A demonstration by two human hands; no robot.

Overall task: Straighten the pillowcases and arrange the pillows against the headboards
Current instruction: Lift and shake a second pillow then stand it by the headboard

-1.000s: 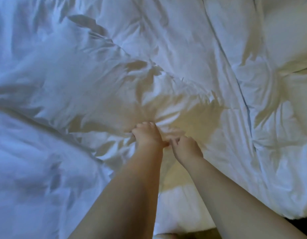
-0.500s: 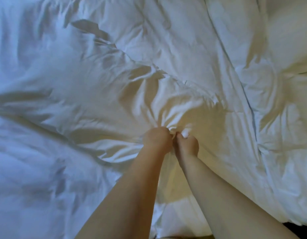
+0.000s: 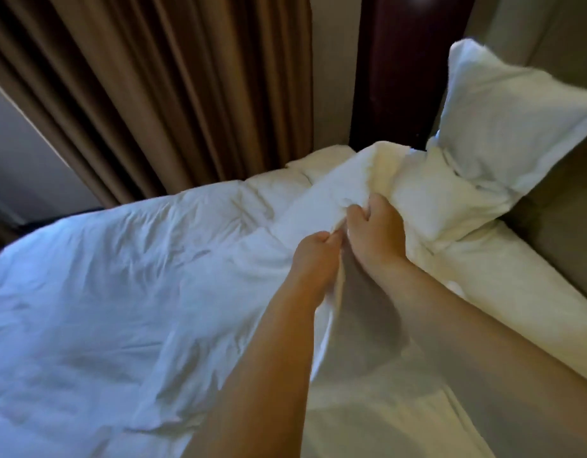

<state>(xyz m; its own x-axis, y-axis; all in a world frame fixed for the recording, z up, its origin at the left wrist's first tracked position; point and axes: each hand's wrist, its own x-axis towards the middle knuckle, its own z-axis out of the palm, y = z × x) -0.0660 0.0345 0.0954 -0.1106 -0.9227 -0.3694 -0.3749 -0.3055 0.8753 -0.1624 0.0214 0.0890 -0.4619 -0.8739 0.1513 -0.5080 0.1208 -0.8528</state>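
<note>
Head view, wide-angle, straight lines bent nr edges. Hands and cloth slightly blurred.

Hidden / unclear:
- Fingertips of both hands are buried in white cloth; only backs and knuckles are seen.
- A bunched fold of the near pillow's case is gripped by the left hand (image 3: pixel 313 256), fingers curled tight. The same fabric is gripped a bit farther up by the right hand (image 3: pixel 374 233), fingers and thumb curled in. The hands are almost touching.
- Near pillow (image 3: pixel 427 193) is laid on the bed betw. the hands and the far pillow, lumpy and creased. Where its case ends and the duvet starts can't be made out, white on white.
- A slack flap of cloth hangs betw. the forearms, in shadow; its left edge is hidden behind the left arm.
- Far pillow (image 3: pixel 503 127) is propped upright, tilted, against the padded headboard (image 3: pixel 562 219). Its right corner is cut off by the frame edge. Its lower corner touches the near pillow.
- Headboard is cut off at right.
- Both forearms are cut off by the bottom edge.

Containers:
- Near case: filling not seen directly. Bulk is at the far end; the end in the hands looks flat.
- Far case: filled out, plump, flat border round the edge.

Rest: wrinkled duvet (image 3: pixel 120 276) on the left of the bed. Bare strip of sheet (image 3: pixel 516 292) along the headboard. Brown curtain (image 3: pixel 153 94) behind, dark wood panel (image 3: pixel 401 67) beside it.
</note>
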